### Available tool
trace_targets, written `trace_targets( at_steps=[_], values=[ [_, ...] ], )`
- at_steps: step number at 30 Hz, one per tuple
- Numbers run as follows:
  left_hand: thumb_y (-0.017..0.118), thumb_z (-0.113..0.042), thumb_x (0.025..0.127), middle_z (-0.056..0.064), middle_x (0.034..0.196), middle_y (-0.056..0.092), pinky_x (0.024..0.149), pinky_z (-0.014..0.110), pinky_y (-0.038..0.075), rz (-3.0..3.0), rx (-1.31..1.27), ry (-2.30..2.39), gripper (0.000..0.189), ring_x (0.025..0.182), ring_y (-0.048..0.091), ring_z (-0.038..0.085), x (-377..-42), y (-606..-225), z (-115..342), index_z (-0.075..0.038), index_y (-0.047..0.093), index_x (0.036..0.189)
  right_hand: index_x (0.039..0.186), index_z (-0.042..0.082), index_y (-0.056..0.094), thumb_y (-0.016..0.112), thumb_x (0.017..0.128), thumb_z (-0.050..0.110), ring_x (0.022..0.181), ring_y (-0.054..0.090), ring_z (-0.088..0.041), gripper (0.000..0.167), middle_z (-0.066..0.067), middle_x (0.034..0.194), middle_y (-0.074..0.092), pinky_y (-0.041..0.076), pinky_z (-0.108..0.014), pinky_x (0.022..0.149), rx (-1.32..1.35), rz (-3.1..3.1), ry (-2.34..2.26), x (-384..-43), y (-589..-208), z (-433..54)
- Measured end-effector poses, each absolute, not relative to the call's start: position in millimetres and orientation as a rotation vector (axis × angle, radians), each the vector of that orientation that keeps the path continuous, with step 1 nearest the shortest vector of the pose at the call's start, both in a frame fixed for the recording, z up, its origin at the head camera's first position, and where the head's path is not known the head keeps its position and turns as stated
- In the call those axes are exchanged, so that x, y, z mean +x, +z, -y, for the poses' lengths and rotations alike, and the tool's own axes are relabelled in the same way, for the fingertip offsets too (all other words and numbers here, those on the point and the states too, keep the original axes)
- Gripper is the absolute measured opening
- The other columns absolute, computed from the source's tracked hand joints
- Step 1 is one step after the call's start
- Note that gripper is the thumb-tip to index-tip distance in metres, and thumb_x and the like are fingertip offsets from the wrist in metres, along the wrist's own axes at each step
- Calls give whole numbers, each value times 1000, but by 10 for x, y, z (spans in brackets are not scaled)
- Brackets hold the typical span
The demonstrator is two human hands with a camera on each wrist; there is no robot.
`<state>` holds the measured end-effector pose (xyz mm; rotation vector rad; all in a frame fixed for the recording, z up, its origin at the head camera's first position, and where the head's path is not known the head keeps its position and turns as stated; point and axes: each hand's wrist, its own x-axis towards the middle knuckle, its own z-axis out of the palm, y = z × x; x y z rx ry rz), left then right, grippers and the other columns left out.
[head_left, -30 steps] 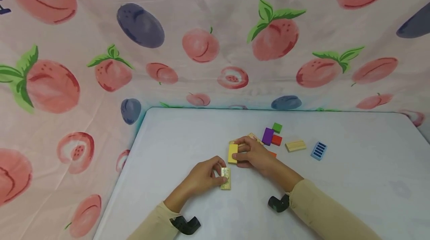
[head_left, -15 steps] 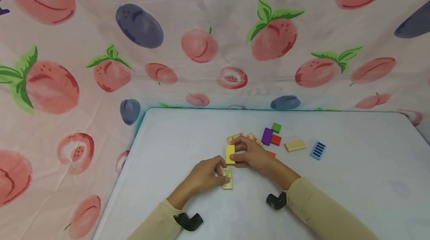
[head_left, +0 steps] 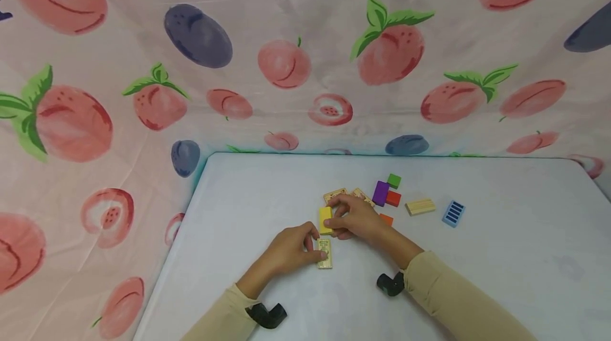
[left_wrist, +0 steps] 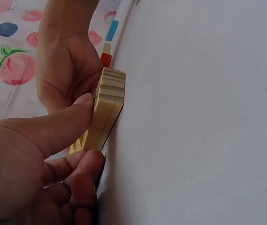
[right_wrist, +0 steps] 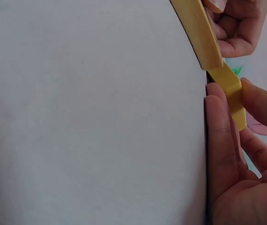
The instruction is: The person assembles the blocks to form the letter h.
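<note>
- Pinched a printed wooden block point(head_left: 326, 248) in the narrowed fingers point(left_wrist: 84, 187) of the left hand point(head_left: 291, 250), around the middle of the white tabletop point(head_left: 253, 192).
- Gripped a yellow block point(head_left: 325, 219) in the right hand point(head_left: 358, 218), just beyond on the far side, with fingers likewise drawn in around it.
- Set nearly end to end, yellow far and wooden near; could not tell touching from just apart.
- Appeared, as a judgement, to be at the step of lining up these two blocks.
- Called next, probably, for small nudges to square the facing ends, then a gentle loosening of the fingers without knocking either block askew.
- Showed farther off two patterned wooden tiles point(head_left: 335, 193) and an orange block point(head_left: 386, 219), partly hidden by the right hand, and a cluster of purple block point(head_left: 381, 193), green block point(head_left: 393, 181) and red block point(head_left: 393, 199).
- Showed well to the right a plain wooden block point(head_left: 420, 207) and, past it, a blue tile point(head_left: 453, 213) with dark bars.
</note>
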<state>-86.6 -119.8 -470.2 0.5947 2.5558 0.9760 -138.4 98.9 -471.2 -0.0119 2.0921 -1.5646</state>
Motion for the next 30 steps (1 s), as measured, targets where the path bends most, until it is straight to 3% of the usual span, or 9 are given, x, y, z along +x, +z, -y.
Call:
trace_targets(
  at_steps=[6,14,30],
  values=[
    [81,-36,87,-11,78,60,61,22,41,-2549,612,987,31,65,49,4,-883,-4709,1234,-16,64,102,125,11,63,82,86,15,64,73,-18,43,-9,86,64,61,-34,60,-59,-2173,-1454,-1398,-4676,-1013],
    [79,-36,89,-12,78,59,60,22,41,-2547,644,981,31,63,49,3,-887,-4708,1248,-18,64,109,132,7,56,76,91,13,73,75,-19,46,-12,95,61,63,-35,67,-183,-2067,-1414,-1450,-4663,-1114],
    [79,-35,89,-11,78,58,58,21,40,-2558,657,988,30,60,48,2,-846,-4706,1237,-17,63,107,123,10,62,83,86,15,71,73,-18,43,-9,88,62,61,-32,66,-255,-2133,-1370,-1396,-4704,-1121]
  ],
)
